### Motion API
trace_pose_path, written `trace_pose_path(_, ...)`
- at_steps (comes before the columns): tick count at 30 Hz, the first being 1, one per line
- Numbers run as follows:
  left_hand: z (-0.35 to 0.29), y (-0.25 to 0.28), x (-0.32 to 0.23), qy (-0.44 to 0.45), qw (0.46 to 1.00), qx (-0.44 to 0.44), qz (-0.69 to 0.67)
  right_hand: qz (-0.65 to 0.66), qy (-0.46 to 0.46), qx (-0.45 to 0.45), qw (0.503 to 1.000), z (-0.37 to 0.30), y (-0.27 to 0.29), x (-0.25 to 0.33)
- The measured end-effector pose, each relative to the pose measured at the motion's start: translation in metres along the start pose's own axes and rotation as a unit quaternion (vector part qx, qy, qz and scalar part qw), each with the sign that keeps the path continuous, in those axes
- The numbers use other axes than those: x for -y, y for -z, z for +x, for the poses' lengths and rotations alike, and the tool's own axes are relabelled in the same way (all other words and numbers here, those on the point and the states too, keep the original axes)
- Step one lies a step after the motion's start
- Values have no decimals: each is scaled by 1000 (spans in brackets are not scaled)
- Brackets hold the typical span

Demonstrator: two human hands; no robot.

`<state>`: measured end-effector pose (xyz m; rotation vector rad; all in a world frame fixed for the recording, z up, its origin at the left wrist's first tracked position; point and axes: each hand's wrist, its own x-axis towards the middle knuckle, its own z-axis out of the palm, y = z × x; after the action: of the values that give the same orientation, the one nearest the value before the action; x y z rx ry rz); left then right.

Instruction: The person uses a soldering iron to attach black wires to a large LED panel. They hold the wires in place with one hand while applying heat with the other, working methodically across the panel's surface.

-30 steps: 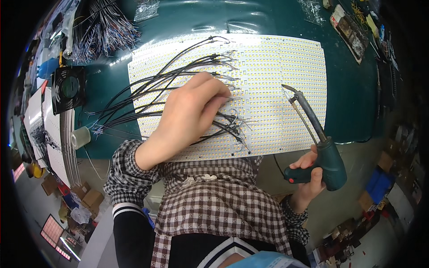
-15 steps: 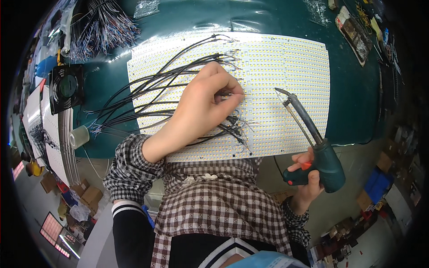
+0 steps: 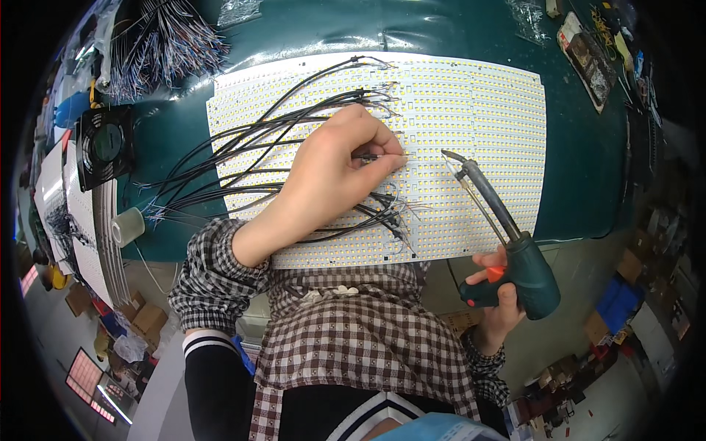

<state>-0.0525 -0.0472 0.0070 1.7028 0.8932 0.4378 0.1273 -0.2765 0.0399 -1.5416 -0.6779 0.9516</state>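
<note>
Left hand (image 3: 323, 173): centre of frame, above the LED panel (image 3: 500, 132). Grip closed to a pinch, thumb against forefinger, on one cable end (image 3: 365, 157); the bit right at the fingertips is too small to make out.

Right hand (image 3: 501, 316): lower right of frame, just off the panel's near edge. Grip wrapped round the handle of a dark green soldering gun (image 3: 535, 279) with a red trigger. Barrel slants up and left over the panel; its tip is near the left fingertips, apart from them. Cannot tell whether the tip touches the panel.

Panel: white, rows of yellow dots, lying across mid-frame on the green surface (image 3: 581, 162). Black cables (image 3: 273, 114) fan over its left half, thin wire ends pointing right.

Left of frame: black fan (image 3: 105, 143), white spool (image 3: 128, 227) below it. Upper left: bundle of thin wires (image 3: 165, 44). Upper right: grimy flat block (image 3: 588, 62).
</note>
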Motion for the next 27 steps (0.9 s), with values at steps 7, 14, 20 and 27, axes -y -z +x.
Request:
trace_pose_path(7, -2, 3, 0, -27, 999, 25, 31, -1, -1, -2, 1000, 0, 0, 0)
trace_pose_path(14, -5, -7, -1, -63, 990, -22, 124, -15, -7, 4, 1000, -1, -3, 2)
trace_pose_path(20, -7, -10, -1, -67, 990, -36, 121, -31, -38, 19, 999, -6, -4, 4)
trace_pose_path(27, -7, -10, 0, -70, 990, -41, 112, -42, -70, 26, 996, -6, -10, 8)
